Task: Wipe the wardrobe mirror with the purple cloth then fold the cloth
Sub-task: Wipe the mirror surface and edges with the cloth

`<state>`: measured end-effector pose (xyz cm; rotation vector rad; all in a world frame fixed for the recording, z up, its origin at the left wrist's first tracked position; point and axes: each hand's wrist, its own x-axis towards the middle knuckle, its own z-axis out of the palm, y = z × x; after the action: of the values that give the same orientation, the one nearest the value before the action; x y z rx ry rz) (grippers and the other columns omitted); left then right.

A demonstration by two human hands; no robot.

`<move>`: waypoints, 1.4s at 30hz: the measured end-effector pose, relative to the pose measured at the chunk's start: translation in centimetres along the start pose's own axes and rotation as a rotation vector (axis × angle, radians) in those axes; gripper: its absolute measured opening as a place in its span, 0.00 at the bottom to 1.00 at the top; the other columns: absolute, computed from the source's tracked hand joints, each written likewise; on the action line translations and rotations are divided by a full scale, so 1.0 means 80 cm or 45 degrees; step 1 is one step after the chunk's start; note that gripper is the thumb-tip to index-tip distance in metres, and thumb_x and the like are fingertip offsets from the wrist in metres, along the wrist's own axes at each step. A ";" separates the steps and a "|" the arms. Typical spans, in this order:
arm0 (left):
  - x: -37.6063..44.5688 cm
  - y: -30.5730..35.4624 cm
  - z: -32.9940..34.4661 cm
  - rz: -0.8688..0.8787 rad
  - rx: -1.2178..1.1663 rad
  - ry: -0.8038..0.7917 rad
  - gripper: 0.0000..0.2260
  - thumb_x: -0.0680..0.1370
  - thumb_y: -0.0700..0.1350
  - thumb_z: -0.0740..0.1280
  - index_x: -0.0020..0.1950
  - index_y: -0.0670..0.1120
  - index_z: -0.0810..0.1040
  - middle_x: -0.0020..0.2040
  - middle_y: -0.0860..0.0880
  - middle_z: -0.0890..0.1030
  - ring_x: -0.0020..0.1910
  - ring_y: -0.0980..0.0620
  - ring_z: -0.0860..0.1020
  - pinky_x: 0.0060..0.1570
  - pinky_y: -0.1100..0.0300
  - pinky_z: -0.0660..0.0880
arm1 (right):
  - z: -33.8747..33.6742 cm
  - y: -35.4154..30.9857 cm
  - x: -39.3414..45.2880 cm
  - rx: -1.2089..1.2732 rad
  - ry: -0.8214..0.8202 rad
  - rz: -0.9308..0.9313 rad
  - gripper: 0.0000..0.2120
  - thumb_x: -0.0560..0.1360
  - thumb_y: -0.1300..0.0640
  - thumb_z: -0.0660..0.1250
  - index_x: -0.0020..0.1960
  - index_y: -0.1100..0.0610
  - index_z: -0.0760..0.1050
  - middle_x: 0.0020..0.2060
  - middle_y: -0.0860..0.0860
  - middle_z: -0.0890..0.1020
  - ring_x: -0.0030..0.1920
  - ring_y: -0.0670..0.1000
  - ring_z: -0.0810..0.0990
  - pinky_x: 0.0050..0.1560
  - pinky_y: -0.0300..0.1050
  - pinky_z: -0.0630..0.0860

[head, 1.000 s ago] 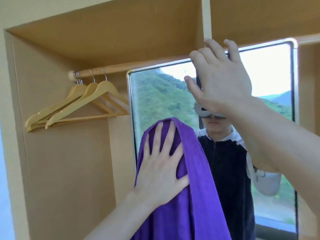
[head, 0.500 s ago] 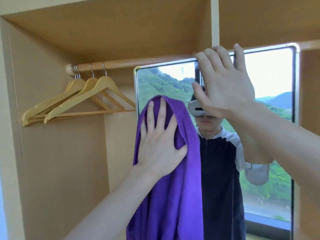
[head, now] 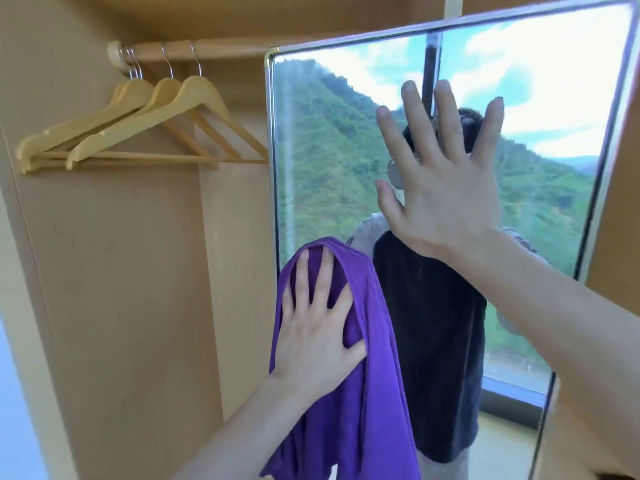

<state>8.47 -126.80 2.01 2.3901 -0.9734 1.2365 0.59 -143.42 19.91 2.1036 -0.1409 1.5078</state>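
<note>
The wardrobe mirror (head: 329,150) has a metal frame and reflects green hills, sky and a person in a dark top. A purple cloth (head: 374,393) hangs over the mirror's lower left edge. My left hand (head: 317,327) presses flat on the cloth with fingers spread, holding it against the glass. My right hand (head: 440,188) lies flat on the middle of the mirror, fingers spread and straight, holding nothing.
Several wooden hangers (head: 145,126) hang from a wooden rail (head: 214,48) in the open wardrobe bay to the left. The wardrobe's wooden side panel (head: 121,306) and back wall sit close beside the mirror's left edge.
My left hand has slid the cloth down the mirror's left side. My right hand has come off the top frame onto the middle of the glass. The view has tilted.
</note>
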 end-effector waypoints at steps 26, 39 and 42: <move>-0.079 0.012 0.045 0.111 -0.014 -0.100 0.38 0.66 0.58 0.73 0.74 0.50 0.67 0.81 0.42 0.53 0.79 0.34 0.47 0.71 0.30 0.58 | 0.021 -0.011 -0.117 -0.016 0.004 0.016 0.31 0.84 0.44 0.50 0.85 0.54 0.50 0.83 0.56 0.55 0.83 0.62 0.53 0.77 0.74 0.48; -0.016 -0.006 0.018 0.050 -0.052 0.159 0.35 0.72 0.61 0.68 0.75 0.47 0.67 0.83 0.42 0.48 0.81 0.35 0.41 0.76 0.36 0.42 | 0.031 -0.007 -0.159 0.007 0.044 -0.003 0.31 0.83 0.46 0.54 0.84 0.54 0.54 0.83 0.56 0.58 0.83 0.61 0.54 0.78 0.71 0.45; -0.086 0.000 0.055 0.099 -0.014 -0.047 0.34 0.66 0.56 0.74 0.69 0.47 0.72 0.82 0.41 0.51 0.80 0.34 0.42 0.75 0.32 0.50 | 0.033 -0.006 -0.159 0.009 0.048 -0.006 0.31 0.83 0.47 0.53 0.84 0.54 0.54 0.83 0.56 0.58 0.83 0.61 0.54 0.78 0.71 0.45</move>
<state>8.38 -126.06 -6.09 2.3960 -1.0905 1.2138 -1.69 -147.08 7.62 2.0783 -0.1167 1.5462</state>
